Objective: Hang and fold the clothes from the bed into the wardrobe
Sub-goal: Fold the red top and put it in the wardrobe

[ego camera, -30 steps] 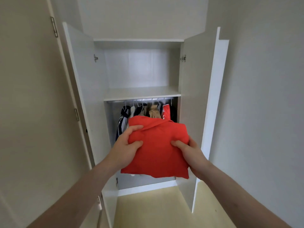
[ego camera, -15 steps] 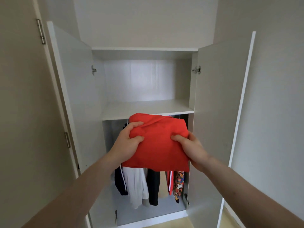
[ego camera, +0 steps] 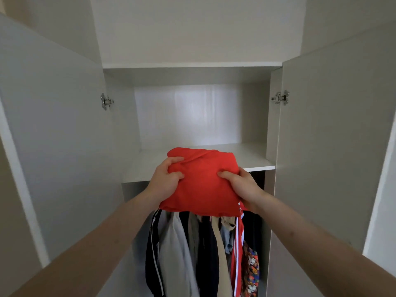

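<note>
Holding one folded red cloth garment [ego camera: 203, 181] flat at the lip of the white wardrobe shelf [ego camera: 252, 157], the left hand [ego camera: 165, 181] and right hand [ego camera: 242, 185] each pinch a side edge, likely to keep the fold intact. Several hanging garments [ego camera: 203, 254] crowd below.

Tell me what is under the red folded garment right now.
Below the red garment, held by the left hand and right hand, hanging clothes show. Their hangers, the rail and part of the shelf front are covered.
</note>
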Motion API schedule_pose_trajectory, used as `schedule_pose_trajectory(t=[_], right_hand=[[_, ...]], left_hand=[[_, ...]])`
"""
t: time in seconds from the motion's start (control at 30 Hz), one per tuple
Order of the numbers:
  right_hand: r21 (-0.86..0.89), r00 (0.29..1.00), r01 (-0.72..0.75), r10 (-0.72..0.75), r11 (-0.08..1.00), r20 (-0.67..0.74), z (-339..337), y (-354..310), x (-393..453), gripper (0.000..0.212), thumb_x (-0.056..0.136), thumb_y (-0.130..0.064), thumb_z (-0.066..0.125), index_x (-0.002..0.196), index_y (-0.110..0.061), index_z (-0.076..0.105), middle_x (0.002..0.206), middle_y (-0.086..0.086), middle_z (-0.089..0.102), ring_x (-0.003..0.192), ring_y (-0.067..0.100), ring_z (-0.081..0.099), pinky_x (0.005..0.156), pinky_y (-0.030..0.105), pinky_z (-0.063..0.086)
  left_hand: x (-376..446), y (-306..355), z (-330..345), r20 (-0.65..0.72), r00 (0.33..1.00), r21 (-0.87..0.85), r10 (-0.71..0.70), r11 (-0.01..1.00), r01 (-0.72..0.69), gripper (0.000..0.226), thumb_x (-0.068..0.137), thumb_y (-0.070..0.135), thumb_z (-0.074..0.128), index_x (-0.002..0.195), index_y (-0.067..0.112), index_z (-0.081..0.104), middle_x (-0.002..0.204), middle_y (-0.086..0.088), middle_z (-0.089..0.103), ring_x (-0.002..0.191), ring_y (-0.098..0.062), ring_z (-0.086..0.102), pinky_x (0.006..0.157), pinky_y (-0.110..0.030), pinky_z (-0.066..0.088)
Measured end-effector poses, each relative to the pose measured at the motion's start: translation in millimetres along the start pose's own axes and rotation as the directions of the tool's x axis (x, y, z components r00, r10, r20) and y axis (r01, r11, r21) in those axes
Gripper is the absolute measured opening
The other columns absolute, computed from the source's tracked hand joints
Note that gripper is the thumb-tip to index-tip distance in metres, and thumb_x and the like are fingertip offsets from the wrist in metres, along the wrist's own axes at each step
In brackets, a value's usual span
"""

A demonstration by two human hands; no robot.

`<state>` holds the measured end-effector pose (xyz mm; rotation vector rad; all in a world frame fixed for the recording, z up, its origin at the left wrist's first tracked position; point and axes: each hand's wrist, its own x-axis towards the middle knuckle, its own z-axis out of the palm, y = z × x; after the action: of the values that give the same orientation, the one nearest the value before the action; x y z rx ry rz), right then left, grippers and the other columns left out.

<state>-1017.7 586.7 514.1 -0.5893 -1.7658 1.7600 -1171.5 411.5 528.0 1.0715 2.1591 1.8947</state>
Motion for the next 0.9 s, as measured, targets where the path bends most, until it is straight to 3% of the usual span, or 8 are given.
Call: schedule_pose_trajectory(t=[0.23, 0.37, 0.43, 0.53, 0.63, 0.7, 0.8, 0.9], right_hand=[[0.015, 0.991, -0.11, 0.109, 0.994, 0.076, -10.4, 8.4, 144.3, 0.065, 0.087, -0.038, 0.081, 0.138, -0.007, 0.055, 0.122, 0.009, 0.071, 0.103, 0.027, 0.072, 0.089, 0.041, 0.06], [0.045, 0.968, -0.203, 0.194, 0.978, 0.158, 0.7, 17.2, 203.3, 0.063, 0.088, -0.04, 0.08, 0.136, -0.003, 0.06, 0.119, 0.013, 0.074, 0.1, 0.029, 0.074, 0.082, 0.039, 0.062], [0.083, 0.963, -0.219, 0.202, 0.972, 0.176, 10.7, 20.4, 228.2, 0.058, 0.09, -0.034, 0.079, 0.134, -0.001, 0.061, 0.118, 0.015, 0.074, 0.102, 0.03, 0.074, 0.086, 0.041, 0.062], [0.138, 0.973, -0.179, 0.155, 0.974, 0.168, 25.3, 20.0, 266.7, 0.061, 0.091, -0.022, 0.076, 0.142, 0.0, 0.051, 0.126, 0.017, 0.069, 0.11, 0.032, 0.07, 0.1, 0.048, 0.057], [0.141, 0.985, -0.107, 0.085, 0.984, 0.152, 33.9, 23.1, 302.4, 0.079, 0.091, -0.02, 0.075, 0.157, -0.014, 0.031, 0.131, 0.009, 0.059, 0.108, 0.026, 0.066, 0.096, 0.045, 0.056], [-0.008, 0.99, -0.045, 0.046, 0.999, 0.134, 38.6, 37.3, 319.8, 0.084, 0.09, -0.02, 0.074, 0.16, -0.022, 0.027, 0.138, 0.008, 0.053, 0.115, 0.027, 0.063, 0.101, 0.044, 0.054], [-0.468, 0.981, 0.146, -0.067, 0.872, 0.181, 46.3, 70.2, 337.4, 0.077, 0.091, -0.02, 0.071, 0.158, -0.019, 0.035, 0.159, 0.013, 0.032, 0.138, 0.028, 0.048, 0.111, 0.03, 0.043], [-0.587, 0.958, 0.253, -0.112, 0.769, 0.265, 52.7, 91.8, 354.5, 0.063, 0.099, -0.022, 0.065, 0.156, -0.021, 0.039, 0.164, 0.013, 0.023, 0.149, 0.026, 0.035, 0.118, 0.028, 0.03]], left_hand=[[124.9, -41.7, 26.2, 0.056, 0.98, 0.172, -0.189, 0.969, 0.177, 0.045, 0.09, 0.007, 0.062, 0.124, 0.036, 0.062, 0.123, 0.003, 0.059, 0.102, -0.014, 0.062, 0.074, -0.023, 0.048], [175.4, -61.7, 28.8, 0.019, 0.952, 0.189, -0.306, 0.936, 0.297, 0.047, 0.092, 0.003, 0.059, 0.13, 0.029, 0.061, 0.129, -0.007, 0.058, 0.096, -0.017, 0.062, 0.066, -0.023, 0.049], [198.8, -69.2, 28.5, -0.02, 0.948, 0.178, -0.317, 0.932, 0.316, 0.05, 0.091, 0.002, 0.058, 0.134, 0.027, 0.059, 0.13, -0.008, 0.058, 0.097, -0.02, 0.063, 0.069, -0.027, 0.052], [234.5, -77.0, 26.2, -0.081, 0.946, 0.095, -0.312, 0.943, 0.319, 0.053, 0.089, 0.002, 0.058, 0.137, 0.025, 0.059, 0.13, -0.01, 0.059, 0.1, -0.022, 0.064, 0.078, -0.031, 0.055], [266.4, -85.1, 22.7, -0.125, 0.94, 0.025, -0.318, 0.946, 0.323, 0.058, 0.09, 0.007, 0.061, 0.145, 0.023, 0.052, 0.131, -0.01, 0.059, 0.106, -0.022, 0.063, 0.085, -0.034, 0.053], [276.7, -96.3, 22.0, -0.153, 0.931, 0.153, -0.331, 0.923, 0.353, 0.067, 0.09, 0.021, 0.066, 0.153, 0.023, 0.043, 0.139, -0.011, 0.056, 0.119, -0.027, 0.058, 0.099, -0.037, 0.048], [267.9, -123.9, 34.0, -0.049, 0.984, 0.659, -0.172, 0.735, 0.161, 0.082, 0.078, 0.058, 0.059, 0.154, 0.033, 0.041, 0.154, -0.003, 0.045, 0.139, -0.029, 0.046, 0.116, -0.041, 0.037], [261.7, -163.9, 55.3, 0.27, 0.95, 0.812, -0.159, 0.567, -0.136, 0.088, 0.081, 0.076, 0.038, 0.158, 0.036, 0.031, 0.167, -0.001, 0.029, 0.153, -0.024, 0.026, 0.125, -0.041, 0.022]])
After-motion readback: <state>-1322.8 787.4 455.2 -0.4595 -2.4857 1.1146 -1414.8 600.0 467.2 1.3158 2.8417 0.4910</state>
